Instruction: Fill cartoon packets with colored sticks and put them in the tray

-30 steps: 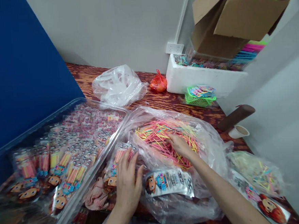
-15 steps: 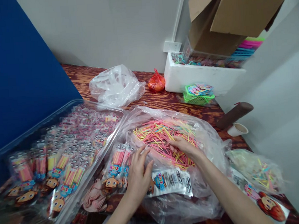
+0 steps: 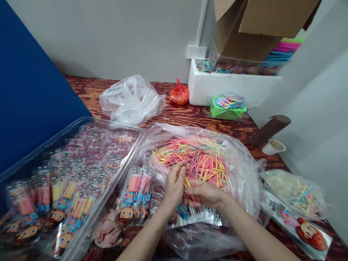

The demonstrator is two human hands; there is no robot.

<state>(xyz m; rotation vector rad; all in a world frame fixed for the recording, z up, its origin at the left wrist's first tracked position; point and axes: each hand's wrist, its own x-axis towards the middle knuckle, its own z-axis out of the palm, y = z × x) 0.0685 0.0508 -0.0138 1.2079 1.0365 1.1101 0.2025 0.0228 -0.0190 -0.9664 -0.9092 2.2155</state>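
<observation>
My left hand (image 3: 174,185) and my right hand (image 3: 204,192) meet in front of a heap of thin pink, yellow and blue sticks (image 3: 206,166). Between them is a small bunch of thin sticks (image 3: 187,182), yellow ones showing. Both hands have their fingers closed around it; the fingers partly hide the bunch. The heap lies in a spread clear plastic bag (image 3: 242,169). Beneath my wrists, partly covered, is a silver printed pouch (image 3: 198,216). Left of my left hand lie filled stick packets (image 3: 133,195) with a cartoon face.
A clear tub (image 3: 134,153) full of packets stands at the left, a pink cloth (image 3: 108,230) beside it. On the right are a paper cup (image 3: 273,147), a brown cylinder (image 3: 269,131) and a bag of sticks (image 3: 304,197). Behind stand a green basket (image 3: 228,112) and a white foam box (image 3: 233,86).
My right hand has come from the heap toward me and left, carrying sticks. My left hand, open before, has moved right and closed on them. The view has shifted slightly.
</observation>
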